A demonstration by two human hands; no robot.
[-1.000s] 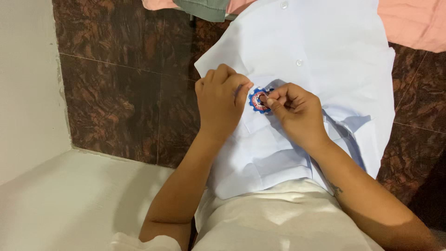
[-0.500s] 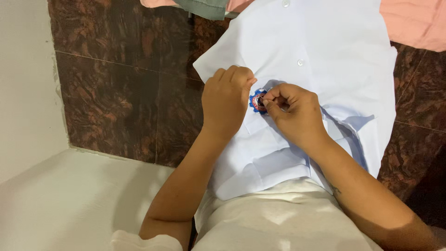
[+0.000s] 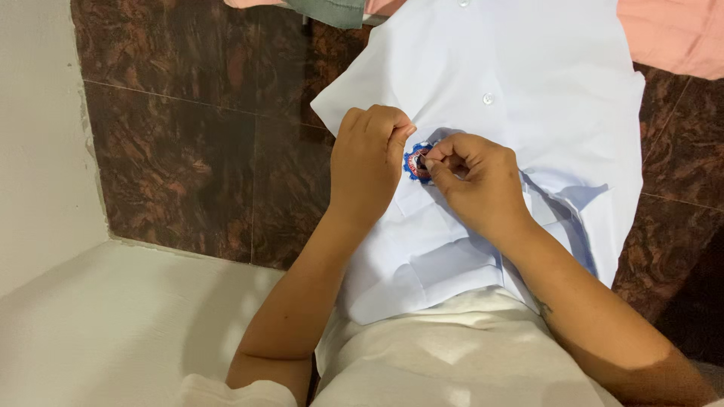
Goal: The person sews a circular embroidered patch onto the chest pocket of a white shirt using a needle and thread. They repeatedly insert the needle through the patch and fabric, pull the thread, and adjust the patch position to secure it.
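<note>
A white shirt (image 3: pixel 528 113) lies spread over the person's lap and a brown tiled floor (image 3: pixel 188 166), buttons up, with a round blue and red badge (image 3: pixel 416 162) on its chest between the two hands. The left hand (image 3: pixel 367 167) is curled shut, its fingers together and pinching a fold of the cloth just beside the badge's left edge. The right hand (image 3: pixel 473 185) has thumb and forefinger pressed together right at the badge's upper right rim; whether they grip a needle, a thread or only the badge edge is too small to tell. The shirt looks thin, light and limp, so it will bunch and slide unless it is pinched taut close to the work, as the left hand does now. The badge seems stiffer than the cloth, thick with stitching, and is best held by its rim rather than its face. Pulling hard could pucker the fabric around it. Pink cloth (image 3: pixel 671 38) and a grey-green garment (image 3: pixel 332 11) lie at the top edge, well apart from the hands.
</note>
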